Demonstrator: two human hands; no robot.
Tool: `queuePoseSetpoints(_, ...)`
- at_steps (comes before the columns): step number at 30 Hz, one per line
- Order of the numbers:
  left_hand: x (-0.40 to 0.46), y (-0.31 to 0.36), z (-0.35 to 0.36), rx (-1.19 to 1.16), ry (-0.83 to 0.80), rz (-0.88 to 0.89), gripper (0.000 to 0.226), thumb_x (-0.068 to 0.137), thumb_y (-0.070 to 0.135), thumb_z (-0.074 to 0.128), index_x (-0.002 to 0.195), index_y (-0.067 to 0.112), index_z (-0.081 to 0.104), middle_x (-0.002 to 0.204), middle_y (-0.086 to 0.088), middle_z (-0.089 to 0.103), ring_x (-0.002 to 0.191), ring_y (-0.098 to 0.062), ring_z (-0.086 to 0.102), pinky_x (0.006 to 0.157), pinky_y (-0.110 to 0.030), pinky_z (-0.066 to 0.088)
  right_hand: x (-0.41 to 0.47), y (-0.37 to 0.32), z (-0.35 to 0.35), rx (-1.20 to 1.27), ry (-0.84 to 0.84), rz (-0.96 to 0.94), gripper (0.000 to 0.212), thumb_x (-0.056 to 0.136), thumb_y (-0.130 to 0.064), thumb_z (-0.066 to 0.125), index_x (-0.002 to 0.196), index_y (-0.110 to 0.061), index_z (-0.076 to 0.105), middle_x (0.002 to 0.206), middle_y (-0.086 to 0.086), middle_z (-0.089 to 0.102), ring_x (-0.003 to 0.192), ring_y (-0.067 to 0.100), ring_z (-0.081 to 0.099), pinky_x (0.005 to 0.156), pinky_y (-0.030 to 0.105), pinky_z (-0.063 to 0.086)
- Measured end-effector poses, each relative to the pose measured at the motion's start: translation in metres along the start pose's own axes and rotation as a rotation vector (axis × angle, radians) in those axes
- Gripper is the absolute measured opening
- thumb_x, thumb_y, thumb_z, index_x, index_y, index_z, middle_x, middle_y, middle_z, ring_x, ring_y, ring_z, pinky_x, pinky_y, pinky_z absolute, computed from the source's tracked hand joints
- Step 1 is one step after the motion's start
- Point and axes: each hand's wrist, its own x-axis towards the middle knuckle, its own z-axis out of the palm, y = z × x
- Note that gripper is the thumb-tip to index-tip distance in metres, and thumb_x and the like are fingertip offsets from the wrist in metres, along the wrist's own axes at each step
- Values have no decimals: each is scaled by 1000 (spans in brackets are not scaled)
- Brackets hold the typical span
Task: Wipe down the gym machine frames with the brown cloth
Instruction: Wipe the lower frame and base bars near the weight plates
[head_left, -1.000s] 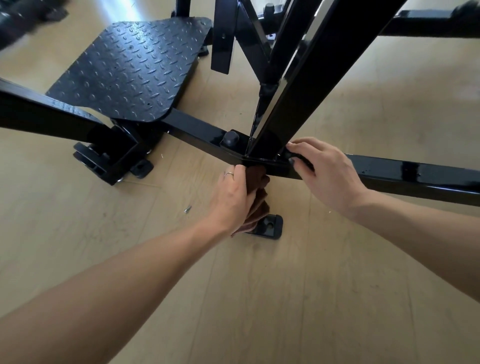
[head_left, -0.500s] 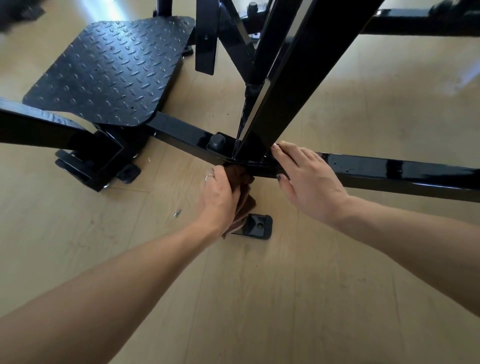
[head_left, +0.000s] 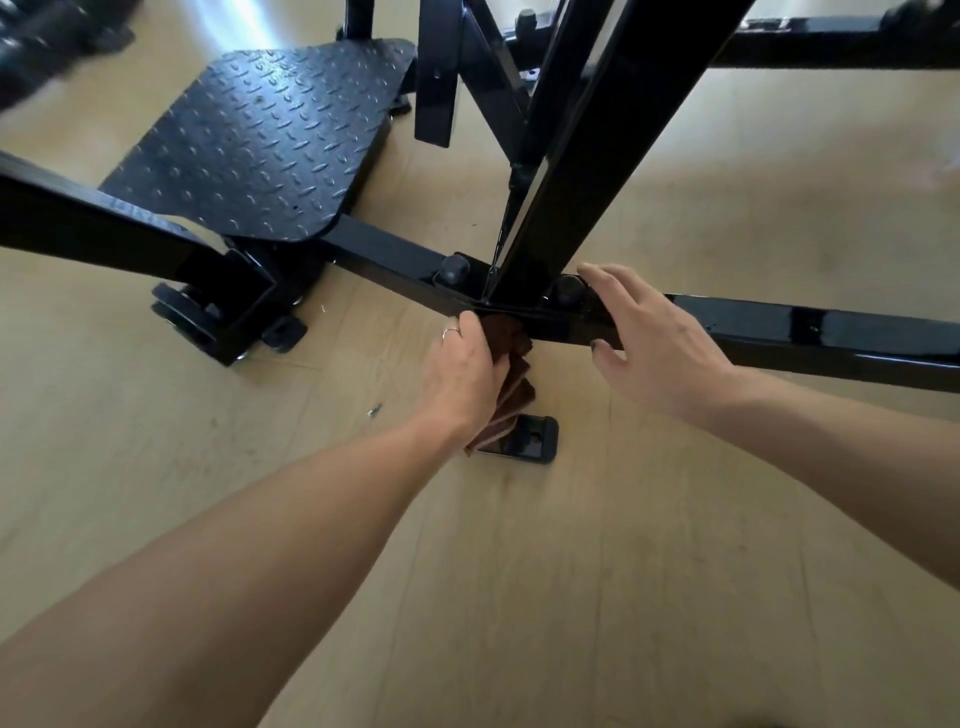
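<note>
The left hand (head_left: 460, 374) grips the folded brown cloth (head_left: 506, 364) against the near face of the base rail (head_left: 810, 332) at the upright joint. The right hand (head_left: 660, 343) rests spread and loose on the rail, holding nothing. Risk: hanging folds snag the floor bracket (head_left: 535, 439)

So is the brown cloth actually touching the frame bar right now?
Touching. The head view shows the left hand pressing the brown cloth against the near face of the frame bar, with no gap visible.
</note>
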Motion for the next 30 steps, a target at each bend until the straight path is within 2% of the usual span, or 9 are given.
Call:
queuePoseSetpoints(6,-23,2,-8,-14,-79,-4,32,101,27,57,125,9,46,118,-11,55,104,-26,54,91,-43,50,-62,8,-25,-64,-33,-48,74,96,-18,64,160,-24,26,157,-2,40,137,18,46,105,25,35)
queuePoseSetpoints(11,-71,12,-22,166,-345,182,29,101,32,58,121,15,48,116,-3,53,100,-20,54,90,-36,49,-91,19,-38,-27,-242,-13,72,101,-26,58,159,-41,19,155,-17,35,130,5,45,97,18,35)
queuePoseSetpoints(14,-69,38,-18,-56,-368,152,20,102,33,56,117,21,51,111,4,56,99,-12,57,90,-31,50,-82,13,-38,363,-263,225,60,104,-32,53,155,-51,26,148,-22,44,128,0,46,104,27,37)
queuePoseSetpoints(17,-45,80,-12,-442,-252,5,22,101,35,60,119,27,51,109,9,60,99,-4,59,83,-20,47,-70,1,-39,863,-216,478,49,106,-54,42,152,-57,27,140,-20,49,131,11,47,111,45,39)
queuePoseSetpoints(19,-31,107,-10,-605,-188,-62,27,101,39,60,122,25,51,108,9,62,98,-3,61,78,-19,47,-66,-7,-39,1151,-196,577,51,100,-67,43,149,-60,30,138,-17,54,128,17,50,108,54,43)
queuePoseSetpoints(22,-19,137,-6,-714,-283,-104,40,102,42,57,135,21,46,114,3,63,101,-11,64,78,-26,54,-55,-14,-36,1416,-62,680,49,98,-63,53,145,-52,43,130,-1,65,118,24,64,94,52,58)
queuePoseSetpoints(26,-6,143,-22,-538,-416,21,39,106,35,47,144,27,43,125,2,60,113,-14,60,90,-27,50,-34,-3,-34,1299,202,714,39,97,-52,64,134,-39,58,120,1,70,106,26,71,87,51,62)
queuePoseSetpoints(28,-4,130,-41,-361,-304,163,32,105,37,45,134,26,54,114,11,63,106,-7,60,81,-18,45,-27,9,-35,1180,275,658,26,97,-47,66,122,-37,65,111,-5,71,103,22,72,79,43,64)
queuePoseSetpoints(30,-6,111,-62,-217,-64,288,28,103,40,48,117,22,64,98,12,66,90,-7,63,76,-26,52,-20,23,-37,989,354,593,17,99,-39,66,116,-36,67,105,-10,68,98,21,70,61,34,64)
